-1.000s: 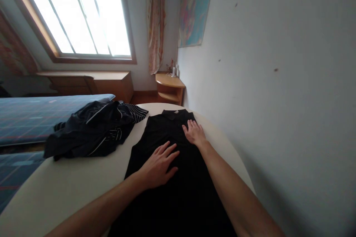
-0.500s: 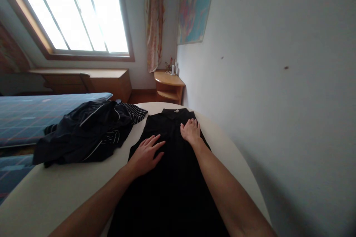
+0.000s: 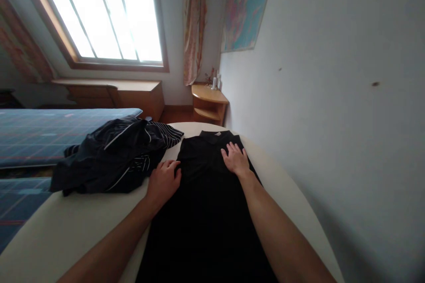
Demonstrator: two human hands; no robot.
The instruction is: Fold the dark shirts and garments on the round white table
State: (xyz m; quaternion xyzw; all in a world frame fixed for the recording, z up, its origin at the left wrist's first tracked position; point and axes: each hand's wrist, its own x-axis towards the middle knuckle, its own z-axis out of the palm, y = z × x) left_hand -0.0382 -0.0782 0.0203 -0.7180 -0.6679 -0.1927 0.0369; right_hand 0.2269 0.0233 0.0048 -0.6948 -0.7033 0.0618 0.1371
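A black collared shirt point(image 3: 209, 212) lies spread out on a pale round-edged table, its collar at the far end with a small light label inside. My left hand point(image 3: 165, 181) is at the shirt's left edge, fingers slightly bent, thumb apart from them; no fabric shows gripped. Flat on the upper right of the shirt rests my right hand point(image 3: 235, 158), with fingers spread. Left of the shirt is a heap of dark clothes point(image 3: 109, 159) with white piping and striped parts.
The cream tabletop point(image 3: 79, 225) curves close to the white wall point(image 3: 318, 110) on the right. A blue plaid mattress point(image 3: 40, 137) lies at the left. Beyond stand a corner shelf point(image 3: 210, 93) with small items and a wooden cabinet point(image 3: 141, 95) under the window.
My left hand has moved left, from on top of the shirt to its left edge. The fingers of my right hand have spread wider on the fabric. The view has turned slightly left.
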